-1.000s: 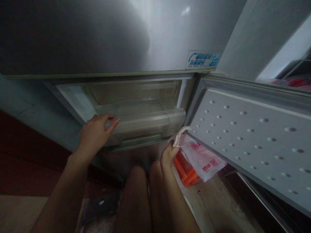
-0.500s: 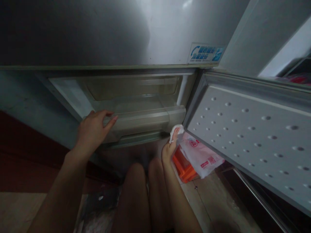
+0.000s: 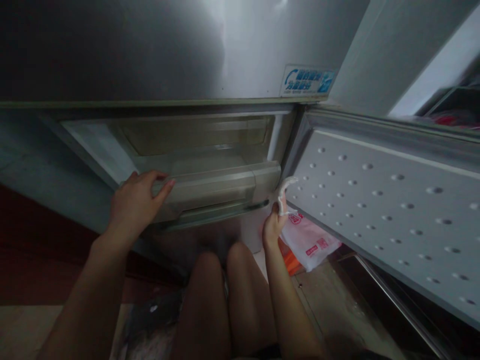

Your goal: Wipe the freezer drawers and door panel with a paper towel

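A pale freezer drawer is pulled partly out of the lower compartment of a fridge. At its left end, my left hand is closed over the front panel, index finger along the top edge and thumb in front. My right hand holds a crumpled white cloth or tissue, beside the drawer's right end and close to the open fridge door. The cloth wraps round the fingers and partly hides them. Inside, the visible part of the drawer shows a bare, pale bottom.
A white plastic bag with red print lies over an orange container on the tiled floor. My knees are close below the drawer. The closed upper fridge door overhangs it. A dark reddish panel stands at left.
My right hand with the white cloth has moved right and slightly up, away from the drawer's end toward the door. My left hand stays at the drawer. The view has shifted slightly.
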Demonstrator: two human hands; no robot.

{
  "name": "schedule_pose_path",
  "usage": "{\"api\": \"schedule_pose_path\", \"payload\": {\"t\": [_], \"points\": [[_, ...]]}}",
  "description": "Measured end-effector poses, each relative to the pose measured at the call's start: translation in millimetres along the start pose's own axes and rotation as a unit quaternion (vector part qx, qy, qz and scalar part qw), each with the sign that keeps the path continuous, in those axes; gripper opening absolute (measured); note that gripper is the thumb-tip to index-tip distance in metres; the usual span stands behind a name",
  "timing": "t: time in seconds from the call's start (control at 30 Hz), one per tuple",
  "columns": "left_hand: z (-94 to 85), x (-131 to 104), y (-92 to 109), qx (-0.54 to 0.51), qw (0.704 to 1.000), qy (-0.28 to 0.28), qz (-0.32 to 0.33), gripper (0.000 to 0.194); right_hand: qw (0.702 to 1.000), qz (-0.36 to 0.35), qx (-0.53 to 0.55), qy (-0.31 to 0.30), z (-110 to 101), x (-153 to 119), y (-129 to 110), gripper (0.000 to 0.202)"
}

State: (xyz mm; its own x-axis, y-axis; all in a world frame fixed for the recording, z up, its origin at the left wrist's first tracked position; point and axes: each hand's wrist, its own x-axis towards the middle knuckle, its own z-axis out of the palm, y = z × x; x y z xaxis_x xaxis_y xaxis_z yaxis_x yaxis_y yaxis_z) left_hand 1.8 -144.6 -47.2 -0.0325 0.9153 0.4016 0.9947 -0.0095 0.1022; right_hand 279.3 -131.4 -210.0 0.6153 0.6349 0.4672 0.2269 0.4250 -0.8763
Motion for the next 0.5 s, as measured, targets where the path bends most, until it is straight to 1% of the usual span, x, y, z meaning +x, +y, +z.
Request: {"api": "schedule_pose_path", "payload": {"t": [0.07,0.1,0.13,0.17,0.27,0.4,0.5], "points": [[0.2,0.0,-0.2,-0.001,1.000,0.000,0.004,0.039,0.996,-0.059,-0.022,-0.058,1.3,6.1,-4.9,0.054],[0.2,0.1,0.1,0.000,1.000,-0.001,0.002,0.039,0.993,-0.084,-0.035,-0.076,1.9,6.7,-4.6,0.057],[0.1,0.3,0.6,0.003,1.000,-0.002,0.001,0.039,0.991,-0.098,-0.046,-0.084,2.4,5.6,-2.3,0.060],[-0.2,0.4,1.2,0.006,1.000,-0.002,-0.001,0.039,0.991,-0.096,-0.051,-0.081,2.8,2.7,1.9,0.062],[-1.6,0.7,3.5,0.015,1.000,-0.005,-0.009,0.040,0.996,-0.041,-0.044,-0.060,3.4,-13.2,22.5,0.063],[-3.2,0.2,3.7,0.013,1.000,-0.018,-0.004,0.044,0.998,0.019,-0.037,-0.046,2.5,-35.6,52.0,0.057],[-2.1,0.1,1.6,0.018,1.000,-0.013,0.003,0.047,0.998,0.058,-0.027,-0.026,-1.6,-43.6,63.2,0.052]]}}
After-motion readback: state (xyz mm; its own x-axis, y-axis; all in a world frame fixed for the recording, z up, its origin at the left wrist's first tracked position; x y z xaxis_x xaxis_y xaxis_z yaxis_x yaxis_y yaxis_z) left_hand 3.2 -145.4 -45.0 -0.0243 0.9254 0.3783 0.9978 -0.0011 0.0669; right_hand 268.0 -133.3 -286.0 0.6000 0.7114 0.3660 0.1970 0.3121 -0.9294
